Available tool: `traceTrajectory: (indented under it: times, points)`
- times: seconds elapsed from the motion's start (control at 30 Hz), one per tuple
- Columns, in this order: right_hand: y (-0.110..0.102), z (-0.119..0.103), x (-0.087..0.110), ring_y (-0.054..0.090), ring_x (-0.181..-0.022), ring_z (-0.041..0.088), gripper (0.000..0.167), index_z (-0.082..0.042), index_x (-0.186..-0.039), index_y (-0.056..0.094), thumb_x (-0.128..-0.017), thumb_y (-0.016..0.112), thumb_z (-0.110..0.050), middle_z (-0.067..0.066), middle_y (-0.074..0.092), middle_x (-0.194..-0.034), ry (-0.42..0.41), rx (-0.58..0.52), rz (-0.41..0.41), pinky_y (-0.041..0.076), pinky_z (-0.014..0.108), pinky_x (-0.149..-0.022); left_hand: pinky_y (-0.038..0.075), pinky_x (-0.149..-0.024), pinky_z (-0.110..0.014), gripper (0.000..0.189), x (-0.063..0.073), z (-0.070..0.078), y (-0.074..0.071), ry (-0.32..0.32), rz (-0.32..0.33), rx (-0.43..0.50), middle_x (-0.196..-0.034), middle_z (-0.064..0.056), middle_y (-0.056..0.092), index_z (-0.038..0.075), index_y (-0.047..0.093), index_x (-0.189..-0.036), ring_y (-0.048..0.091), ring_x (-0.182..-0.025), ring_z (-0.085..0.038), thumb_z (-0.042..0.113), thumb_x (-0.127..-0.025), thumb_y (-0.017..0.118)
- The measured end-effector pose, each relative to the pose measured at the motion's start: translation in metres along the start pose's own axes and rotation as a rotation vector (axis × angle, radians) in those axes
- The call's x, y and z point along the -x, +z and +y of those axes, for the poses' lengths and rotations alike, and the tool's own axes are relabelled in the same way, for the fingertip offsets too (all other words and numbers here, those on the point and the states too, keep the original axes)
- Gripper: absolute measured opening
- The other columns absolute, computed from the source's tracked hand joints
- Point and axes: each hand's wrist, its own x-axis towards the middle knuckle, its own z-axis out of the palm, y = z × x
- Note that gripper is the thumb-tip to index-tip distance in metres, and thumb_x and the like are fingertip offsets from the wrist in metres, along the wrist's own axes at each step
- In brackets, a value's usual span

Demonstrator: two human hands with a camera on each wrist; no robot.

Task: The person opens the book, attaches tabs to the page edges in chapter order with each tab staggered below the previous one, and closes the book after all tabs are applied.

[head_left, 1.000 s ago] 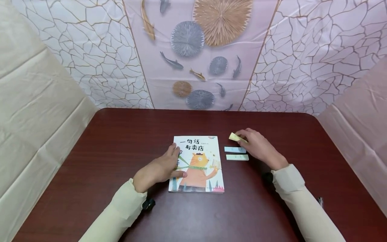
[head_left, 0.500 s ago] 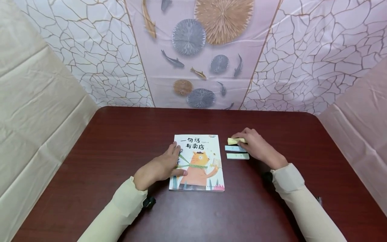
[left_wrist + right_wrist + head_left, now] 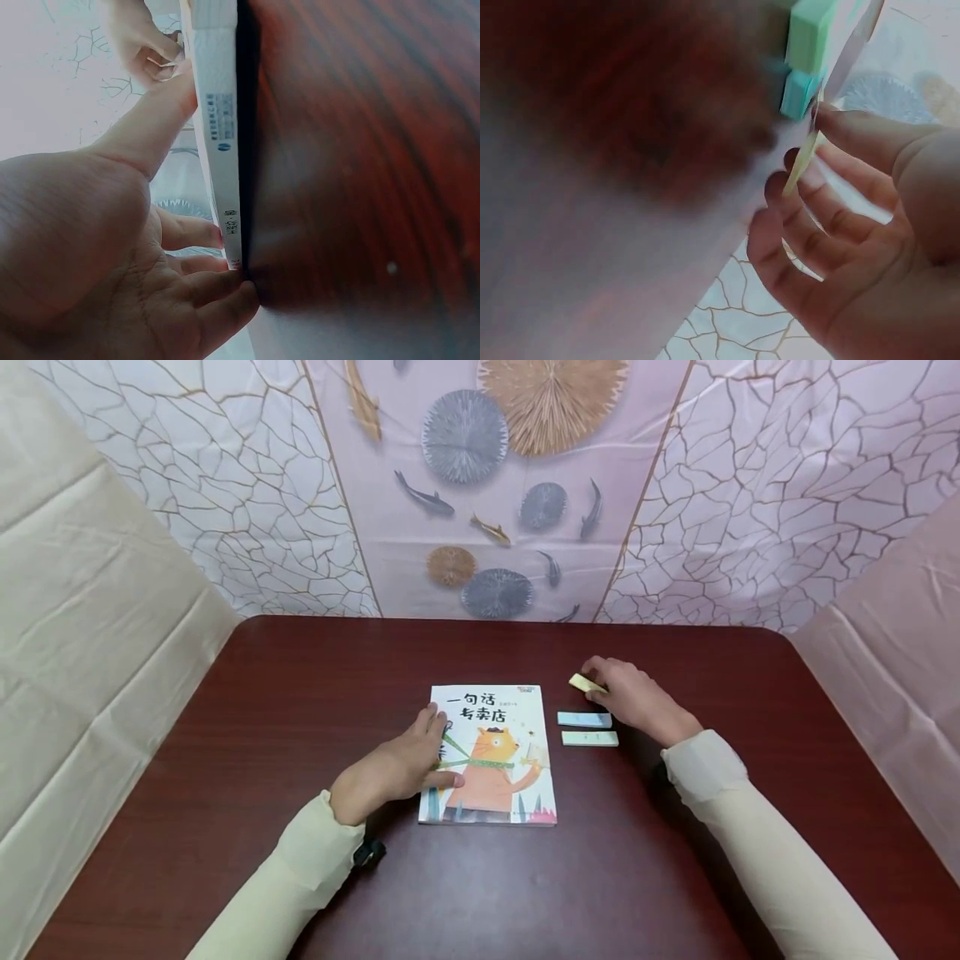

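A picture book (image 3: 517, 793) with an orange animal on its white cover lies flat on the table. My left hand (image 3: 397, 764) rests on its left side, thumb over the cover. The left wrist view shows other fingertips along the book's spine (image 3: 219, 165). To the right of the book, my right hand (image 3: 637, 695) pinches a thin yellow sticky-note pad (image 3: 582, 682) between thumb and fingers. A blue sticky-note pad (image 3: 583, 720) and a pale green one (image 3: 589, 739) lie just nearer than that hand, one before the other.
The dark red-brown table (image 3: 300, 693) has rounded far corners. Behind it hangs a patterned cloth (image 3: 495, 518), and plain pale cloth walls stand at both sides. A small black device (image 3: 369, 852) sits at the left wrist.
The yellow pad, earlier level beside the blue one, is now farther away from it and slanted, moved by my right hand. My left hand stays on the book.
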Motion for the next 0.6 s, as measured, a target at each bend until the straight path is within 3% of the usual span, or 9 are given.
traceTrajectory:
  times: [0.07,0.17,0.37,0.47,0.6]
  points:
    - [0.0,0.002,-0.004,0.067,-0.101,0.034,0.047,0.006,-0.144,0.052,-0.104,0.068,-0.011,0.026,0.065,-0.12,0.028,-0.024,-0.008,0.055,0.047,-0.08,0.044,-0.115,-0.049,0.103,0.001,-0.001,0.0,0.009,0.001,0.014,-0.175,-0.025,-0.002,-0.008,0.011,-0.165,0.01,-0.162,-0.037,0.046,-0.101,0.07]
    - [0.001,0.004,-0.008,0.061,-0.109,0.039,0.045,0.007,-0.147,0.05,-0.105,0.062,-0.006,0.032,0.056,-0.128,-0.009,-0.022,-0.02,0.053,0.05,-0.085,0.043,-0.116,-0.048,0.102,0.001,-0.001,0.001,0.018,0.002,0.02,-0.175,-0.025,-0.002,-0.008,0.012,-0.166,0.01,-0.162,-0.037,0.046,-0.102,0.069]
    - [0.003,0.007,-0.008,0.054,-0.098,0.034,0.044,0.004,-0.134,0.066,-0.094,0.053,0.018,0.032,0.051,-0.131,-0.157,0.029,-0.05,0.048,0.041,-0.074,0.042,-0.116,-0.047,0.101,0.001,0.001,0.003,0.045,0.013,0.003,-0.174,-0.026,0.001,-0.009,0.013,-0.165,0.013,-0.162,-0.038,0.046,-0.102,0.069]
    - [0.002,0.008,-0.011,0.055,-0.093,0.032,0.038,0.004,-0.131,0.069,-0.096,0.058,0.015,0.03,0.055,-0.126,-0.157,0.04,-0.037,0.048,0.039,-0.074,0.042,-0.117,-0.048,0.101,0.001,0.001,0.002,0.034,0.018,-0.014,-0.174,-0.026,0.002,-0.009,0.014,-0.165,0.011,-0.162,-0.037,0.047,-0.101,0.069]
    - [0.004,0.009,-0.015,0.059,-0.09,0.029,0.026,0.001,-0.127,0.07,-0.102,0.066,-0.003,0.024,0.06,-0.117,-0.104,0.084,-0.008,0.051,0.043,-0.076,0.041,-0.118,-0.048,0.101,0.002,0.0,0.002,0.013,0.017,-0.014,-0.175,-0.025,0.001,-0.008,0.014,-0.165,0.008,-0.163,-0.035,0.047,-0.101,0.069]
